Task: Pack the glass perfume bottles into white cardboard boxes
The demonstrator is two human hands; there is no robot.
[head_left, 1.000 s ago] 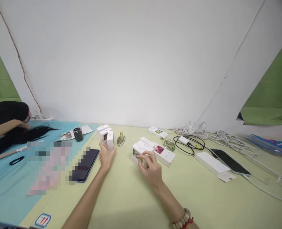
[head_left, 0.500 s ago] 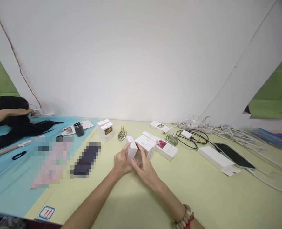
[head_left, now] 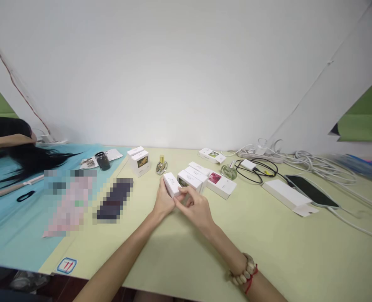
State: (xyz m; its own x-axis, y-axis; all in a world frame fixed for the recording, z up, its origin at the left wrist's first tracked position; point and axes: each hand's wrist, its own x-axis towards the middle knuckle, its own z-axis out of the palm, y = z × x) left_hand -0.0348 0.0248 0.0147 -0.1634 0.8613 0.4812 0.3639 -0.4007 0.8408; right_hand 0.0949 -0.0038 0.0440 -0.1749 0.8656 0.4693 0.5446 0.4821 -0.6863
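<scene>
My left hand (head_left: pixel 163 202) is wrapped round a small white box (head_left: pixel 171 184), which tilts with its printed face turned up. The fingers of my right hand (head_left: pixel 199 209) are bent, thumb and fingertips pressed on the box's near right corner. What lies under those fingertips is hidden. Just beyond my right hand stand several white boxes (head_left: pixel 192 178) in a row, one with a dark green picture. Behind the held box is a glass perfume bottle (head_left: pixel 161 166) with a gold cap.
White boxes (head_left: pixel 140 162) stand at the back left. To the right are a box with a red picture (head_left: pixel 220 184), a green glass bottle (head_left: pixel 228 171), an open white box (head_left: pixel 286 195), a phone (head_left: pixel 311 191) and cables (head_left: pixel 318 167). Another person's arm (head_left: pixel 10 142) is at far left.
The white box has tipped so its printed face shows. My right hand has shifted from beside the box, near a dark-topped object, to the box's corner. The view has tilted slightly.
</scene>
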